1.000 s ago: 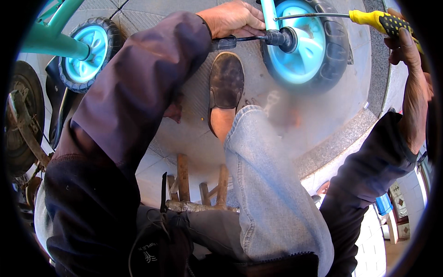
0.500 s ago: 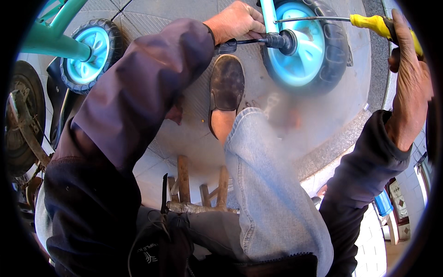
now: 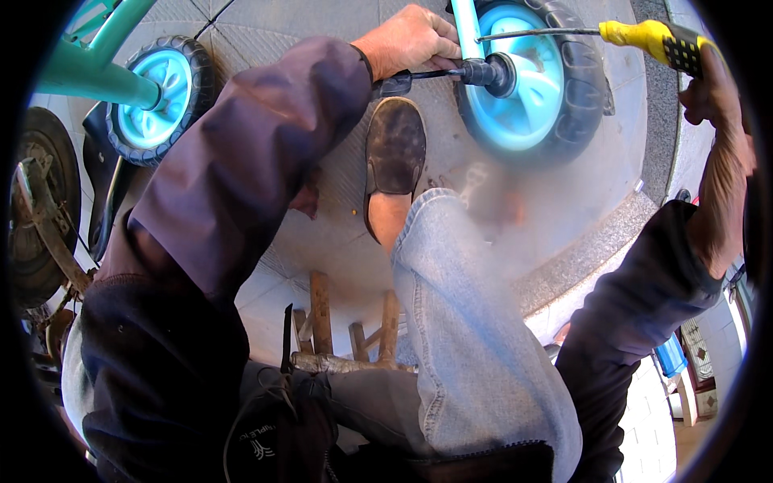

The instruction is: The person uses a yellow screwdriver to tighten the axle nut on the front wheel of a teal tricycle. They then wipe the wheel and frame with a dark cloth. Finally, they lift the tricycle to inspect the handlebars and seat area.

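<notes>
A screwdriver point(image 3: 640, 39) with a yellow and black handle reaches in from the right, its long shaft lying across the front of a light-blue wheel. Its tip meets the turquoise tube point(image 3: 467, 30) beside that wheel. At the handle's end is my right hand point(image 3: 721, 133), its fingers bent against the black part. My left hand point(image 3: 412, 39) is closed just left of the tube, fingertips close against it; what they pinch is hidden. Below them, a black pedal-like piece point(image 3: 394, 84) sits on a thin dark rod running to the hub of the blue wheel point(image 3: 523, 117) with its black tyre.
A second blue wheel point(image 3: 153, 97) on a turquoise frame point(image 3: 88, 68) stands at upper left, with an old dark wheel point(image 3: 36, 205) farther left. My shoe point(image 3: 394, 145) rests on tiles near the hub. A wrench-like tool point(image 3: 473, 181) shows blurred. A wooden stool point(image 3: 320, 314) is below.
My right hand has shifted its hold and sits slightly lower, at the handle's end. The screwdriver handle has moved a little left and up, showing its black checked part. My left hand stays nearly still.
</notes>
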Action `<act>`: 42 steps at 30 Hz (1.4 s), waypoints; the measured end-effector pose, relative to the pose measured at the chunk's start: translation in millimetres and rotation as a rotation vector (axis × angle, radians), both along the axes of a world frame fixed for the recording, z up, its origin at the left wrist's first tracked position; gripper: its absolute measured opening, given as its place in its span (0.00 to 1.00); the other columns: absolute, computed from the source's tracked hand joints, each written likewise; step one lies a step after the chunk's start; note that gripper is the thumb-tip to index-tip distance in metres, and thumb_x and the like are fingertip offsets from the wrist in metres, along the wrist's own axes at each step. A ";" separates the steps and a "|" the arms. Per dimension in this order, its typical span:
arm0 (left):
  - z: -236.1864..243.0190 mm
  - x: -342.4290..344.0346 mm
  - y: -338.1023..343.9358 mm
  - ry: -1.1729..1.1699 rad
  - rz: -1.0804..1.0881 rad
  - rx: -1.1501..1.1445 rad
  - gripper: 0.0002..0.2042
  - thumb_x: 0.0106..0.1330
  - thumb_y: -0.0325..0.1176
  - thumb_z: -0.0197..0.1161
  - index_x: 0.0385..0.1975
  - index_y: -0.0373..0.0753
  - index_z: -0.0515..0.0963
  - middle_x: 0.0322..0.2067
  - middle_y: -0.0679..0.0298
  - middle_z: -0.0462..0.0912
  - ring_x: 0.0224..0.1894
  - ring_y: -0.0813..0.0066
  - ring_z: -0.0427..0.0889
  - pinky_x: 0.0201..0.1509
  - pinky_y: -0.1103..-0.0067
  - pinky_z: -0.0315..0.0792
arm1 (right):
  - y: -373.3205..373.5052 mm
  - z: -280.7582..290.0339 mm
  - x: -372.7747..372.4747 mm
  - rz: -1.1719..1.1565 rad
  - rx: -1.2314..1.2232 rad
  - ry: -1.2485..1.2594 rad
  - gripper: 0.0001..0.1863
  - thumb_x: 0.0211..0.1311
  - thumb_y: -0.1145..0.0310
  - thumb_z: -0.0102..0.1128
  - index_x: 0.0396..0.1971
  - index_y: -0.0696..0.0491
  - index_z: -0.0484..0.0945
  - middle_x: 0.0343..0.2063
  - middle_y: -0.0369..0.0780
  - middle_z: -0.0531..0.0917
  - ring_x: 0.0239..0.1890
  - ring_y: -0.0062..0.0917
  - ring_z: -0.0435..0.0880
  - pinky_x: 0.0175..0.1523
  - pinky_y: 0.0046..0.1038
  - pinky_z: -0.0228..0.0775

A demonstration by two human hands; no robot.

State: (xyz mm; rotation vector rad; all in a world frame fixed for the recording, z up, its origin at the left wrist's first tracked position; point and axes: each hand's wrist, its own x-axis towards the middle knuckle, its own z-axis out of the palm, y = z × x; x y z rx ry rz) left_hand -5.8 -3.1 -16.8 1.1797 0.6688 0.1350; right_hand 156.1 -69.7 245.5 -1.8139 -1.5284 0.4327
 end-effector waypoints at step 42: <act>-4.4 -4.9 0.4 -0.007 -0.002 -0.015 0.12 0.63 0.29 0.59 0.42 0.28 0.78 0.35 0.56 0.83 0.37 0.71 0.84 0.45 0.79 0.78 | -13.1 -5.5 -3.5 0.042 -0.061 -0.098 0.21 0.60 0.63 0.62 0.49 0.56 0.70 0.31 0.43 0.80 0.28 0.21 0.81 0.32 0.17 0.72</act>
